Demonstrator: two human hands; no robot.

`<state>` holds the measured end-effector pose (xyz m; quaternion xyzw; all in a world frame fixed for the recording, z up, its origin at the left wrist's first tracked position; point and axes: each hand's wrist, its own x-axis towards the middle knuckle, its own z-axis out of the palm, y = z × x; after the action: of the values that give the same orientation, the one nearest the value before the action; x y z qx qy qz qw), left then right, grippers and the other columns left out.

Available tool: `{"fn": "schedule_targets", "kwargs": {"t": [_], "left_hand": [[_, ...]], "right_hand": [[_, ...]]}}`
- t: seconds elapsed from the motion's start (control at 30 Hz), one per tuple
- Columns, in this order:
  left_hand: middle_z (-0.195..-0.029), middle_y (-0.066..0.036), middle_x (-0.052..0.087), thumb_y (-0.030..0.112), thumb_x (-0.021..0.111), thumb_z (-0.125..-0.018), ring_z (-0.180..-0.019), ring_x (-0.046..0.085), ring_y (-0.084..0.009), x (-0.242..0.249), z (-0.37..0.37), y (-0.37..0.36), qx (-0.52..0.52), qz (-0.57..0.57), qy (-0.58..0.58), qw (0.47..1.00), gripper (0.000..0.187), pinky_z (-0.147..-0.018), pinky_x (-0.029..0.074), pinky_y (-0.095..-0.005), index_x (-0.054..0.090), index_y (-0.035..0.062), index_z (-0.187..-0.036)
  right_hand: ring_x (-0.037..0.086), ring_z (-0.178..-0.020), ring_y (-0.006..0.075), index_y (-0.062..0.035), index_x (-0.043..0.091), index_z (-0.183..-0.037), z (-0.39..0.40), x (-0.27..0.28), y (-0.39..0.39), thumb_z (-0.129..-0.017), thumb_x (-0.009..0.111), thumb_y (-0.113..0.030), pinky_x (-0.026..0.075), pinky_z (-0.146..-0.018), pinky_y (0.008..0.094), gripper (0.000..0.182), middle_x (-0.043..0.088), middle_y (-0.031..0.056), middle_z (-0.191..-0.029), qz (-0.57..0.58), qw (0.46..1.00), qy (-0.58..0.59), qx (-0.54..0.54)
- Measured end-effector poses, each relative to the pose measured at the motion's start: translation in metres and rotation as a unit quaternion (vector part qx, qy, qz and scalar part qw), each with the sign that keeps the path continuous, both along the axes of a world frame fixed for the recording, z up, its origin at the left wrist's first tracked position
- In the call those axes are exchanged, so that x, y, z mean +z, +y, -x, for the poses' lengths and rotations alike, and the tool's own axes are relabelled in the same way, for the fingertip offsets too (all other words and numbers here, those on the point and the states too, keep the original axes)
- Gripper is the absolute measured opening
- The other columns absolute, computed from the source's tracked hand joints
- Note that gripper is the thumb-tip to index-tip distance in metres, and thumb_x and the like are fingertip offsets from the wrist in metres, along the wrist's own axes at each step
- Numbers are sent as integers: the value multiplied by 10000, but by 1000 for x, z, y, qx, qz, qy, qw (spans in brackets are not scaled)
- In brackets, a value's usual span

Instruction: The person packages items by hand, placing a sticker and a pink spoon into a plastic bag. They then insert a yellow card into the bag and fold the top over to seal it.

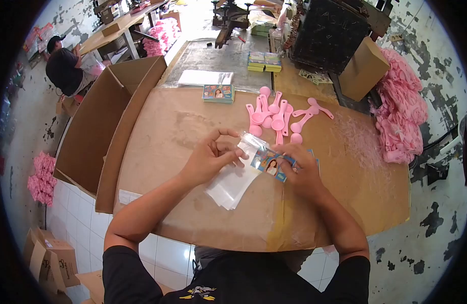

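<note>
My left hand (216, 156) pinches the edge of a clear plastic bag (251, 143) over the middle of the cardboard-covered table. Below it lies a fanned pile of clear plastic bags (230, 191). Fingers closed, my right hand (300, 168) grips a blue printed card (270, 165) with a person's picture on it, right at the bag's edge. More blue card shows behind the right fingers, partly hidden. Just beyond both hands is a heap of pink measuring spoons (278, 123).
A stack of printed cards (218, 94) sits ahead, near clear plastic sheets (205, 77). Left of the table stands an open cardboard box (94, 124). Bundled pink goods (401, 109) hang at right, beside a black machine (328, 33). Another person (63, 66) sits far left.
</note>
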<state>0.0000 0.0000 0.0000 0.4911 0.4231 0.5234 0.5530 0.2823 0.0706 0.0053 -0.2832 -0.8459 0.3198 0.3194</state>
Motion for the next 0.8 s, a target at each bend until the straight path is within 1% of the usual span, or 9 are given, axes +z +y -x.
{"fn": "schedule_targets", "kwargs": {"t": [0.07, 0.17, 0.27, 0.37, 0.47, 0.57, 0.67, 0.77, 0.8], "left_hand": [[-1038, -166, 793, 65, 729, -998, -863, 747, -143, 1, -7, -3, -23, 8, -8, 1000, 478, -730, 561, -262, 467, 53, -1398], [-1037, -164, 794, 44, 737, -987, -865, 746, -137, -5, -3, -5, -33, 10, 16, 999, 467, -731, 563, -257, 483, 35, -1379], [-1046, -166, 793, 22, 736, -982, -909, 754, -141, 1, -6, -9, -35, 18, 43, 998, 449, -779, 580, -266, 502, 22, -1364], [-1040, -151, 799, 18, 728, -981, -957, 750, -127, -5, -9, -8, -48, 12, 31, 998, 461, -811, 574, -261, 492, 29, -1377], [-1050, -158, 796, 9, 722, -981, -985, 750, -137, -1, -13, -10, -52, -2, 60, 997, 441, -845, 583, -274, 512, 11, -1369], [-1059, -164, 794, 14, 727, -981, -987, 751, -142, -1, -16, -12, -58, 0, 61, 996, 428, -871, 586, -279, 530, -3, -1361], [-1057, -155, 795, 24, 735, -986, -988, 747, -134, 0, -18, -13, -56, -2, 76, 996, 428, -879, 576, -279, 542, 12, -1368], [-1043, -161, 798, 46, 738, -986, -960, 757, -148, 0, -20, -15, -49, -22, 103, 993, 419, -850, 589, -289, 554, 11, -1361], [-1040, -160, 798, 50, 739, -986, -954, 756, -147, 0, -20, -15, -51, -36, 128, 990, 420, -840, 590, -290, 558, 17, -1363]], "right_hand": [[683, -1117, 208, -70, 683, -1287, -1, 0, -2, -986, 673, 2, 541, -976, 319, 309, 675, 94, -1244, 107, 987, 110, -48], [688, -1086, 177, -51, 687, -1266, 7, -6, 0, -963, 691, 12, 548, -963, 321, 309, 693, 90, -1198, 177, 955, 236, -43], [702, -1056, 176, -51, 708, -1228, 5, -8, 1, -945, 708, 5, 552, -924, 317, 288, 715, 88, -1128, 143, 964, 220, -41], [714, -995, 182, -57, 727, -1202, 1, -3, 3, -941, 719, -8, 556, -868, 314, 266, 724, 88, -1063, 26, 990, 137, -32], [718, -940, 197, -62, 738, -1181, 1, -3, 3, -930, 727, -8, 557, -813, 317, 257, 723, 91, -1045, -7, 993, 117, -32], [714, -897, 207, -55, 747, -1169, 2, 5, 1, -926, 731, -1, 562, -777, 328, 250, 721, 93, -1042, -55, 992, 114, -17], [709, -884, 212, -44, 763, -1142, 2, 9, -1, -923, 729, 13, 562, -761, 329, 229, 717, 95, -1029, -51, 995, 80, 15], [703, -874, 202, -28, 773, -1115, 6, 12, -3, -921, 727, 25, 563, -760, 318, 206, 715, 99, -1031, -68, 995, 51, 57], [702, -881, 193, -28, 767, -1129, 7, 12, -4, -923, 728, 20, 564, -767, 311, 215, 714, 100, -1033, -53, 995, 45, 69]]}}
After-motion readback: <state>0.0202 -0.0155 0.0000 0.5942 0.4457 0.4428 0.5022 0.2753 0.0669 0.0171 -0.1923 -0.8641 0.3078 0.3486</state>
